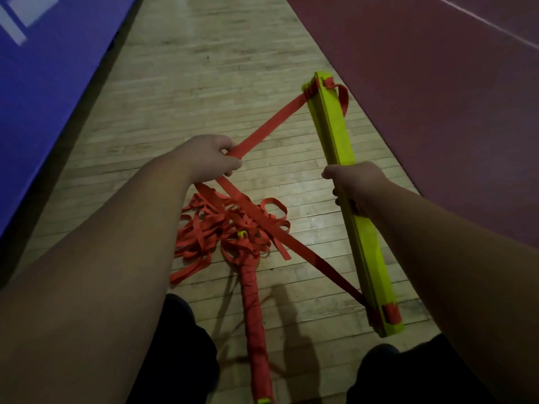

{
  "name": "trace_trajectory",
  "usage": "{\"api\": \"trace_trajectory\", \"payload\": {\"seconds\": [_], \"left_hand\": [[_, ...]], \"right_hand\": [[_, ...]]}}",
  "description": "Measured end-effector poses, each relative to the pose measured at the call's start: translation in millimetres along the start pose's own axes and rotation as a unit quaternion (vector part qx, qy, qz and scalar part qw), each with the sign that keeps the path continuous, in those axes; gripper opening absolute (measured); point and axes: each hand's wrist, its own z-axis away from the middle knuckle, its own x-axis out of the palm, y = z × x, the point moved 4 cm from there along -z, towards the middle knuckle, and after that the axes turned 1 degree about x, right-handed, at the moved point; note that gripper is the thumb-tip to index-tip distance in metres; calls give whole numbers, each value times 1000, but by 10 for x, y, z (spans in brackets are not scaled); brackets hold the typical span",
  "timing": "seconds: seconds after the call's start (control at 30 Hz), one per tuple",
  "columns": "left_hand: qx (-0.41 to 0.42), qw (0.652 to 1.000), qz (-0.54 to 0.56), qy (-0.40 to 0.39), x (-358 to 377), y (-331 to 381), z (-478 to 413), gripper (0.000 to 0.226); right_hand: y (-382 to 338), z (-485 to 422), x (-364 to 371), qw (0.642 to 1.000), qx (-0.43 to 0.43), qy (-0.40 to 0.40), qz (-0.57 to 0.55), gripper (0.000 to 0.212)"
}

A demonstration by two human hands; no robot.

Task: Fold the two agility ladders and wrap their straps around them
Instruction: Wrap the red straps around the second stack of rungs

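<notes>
Agility ladder A (332, 126): yellow rungs stacked into one flat bundle, right of centre, running diagonally from the upper middle of the frame down to the lower right. Small red strap tabs show at both ends. I cannot tell whether the lower end touches the floor.

Right hand (355, 185): fingers curled round the bundle about midway along its length, gripping it firmly.

Red strap (271, 123): runs taut from the top end of the bundle down and left to the left hand, then continues past that hand diagonally down and right to the bundle's lower end.

Left hand (210, 158): left of centre, closed round the strap, with the strap passing through the fist.

Agility ladder B (253, 310): lies on the wooden floor (204, 68) at bottom centre, between the person's dark-clothed knees (180, 345). Its lower length is bound tightly in red strap, and a yellow tip shows at the bottom edge.

Tangle of red strap (210, 228): loose loops heaped on the floor round the upper end of ladder B, below the left hand. It is not clear which ladder these loops belong to.

Surroundings: blue mat (43, 68) at upper left, maroon surface (437, 83) at upper right, with the floor strip between them.
</notes>
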Motion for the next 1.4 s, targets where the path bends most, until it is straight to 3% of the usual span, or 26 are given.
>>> {"api": "trace_trajectory", "payload": {"seconds": [0.17, 0.27, 0.47, 0.57, 0.67, 0.87, 1.03, 1.27, 1.4], "left_hand": [[-14, 999, -47, -19, 18, -87, 40, 25], [-5, 1000, -3, -22, 37, -38, 72, 37], [-9, 998, -46, 40, -110, -63, 80, 38], [-32, 993, -99, 47, -152, -181, 93, 44], [-39, 995, -89, 10, -132, -197, 153, 51], [-12, 994, 12, -111, -73, 41, 327, 62], [3, 978, -37, -205, -51, 141, 379, 59], [20, 979, 54, -196, -100, 93, 351, 33], [15, 977, 82, -199, -105, 103, 361, 42]], "right_hand": [[24, -7, -52, 996, 58, 17, -71, 33], [25, 9, -44, 994, 70, 3, -83, 39], [-6, 13, -56, 998, 50, -7, -41, 41], [-4, -6, -89, 998, -1, 22, 59, 45], [3, -22, -172, 984, -65, 57, 155, 58], [2, 33, -157, 993, -77, 3, 84, 42], [28, -11, -133, 995, -59, 27, 74, 44], [120, -93, -124, 1000, 9, 1, -11, 42], [128, -94, -138, 1000, -5, -1, -3, 38]]}}
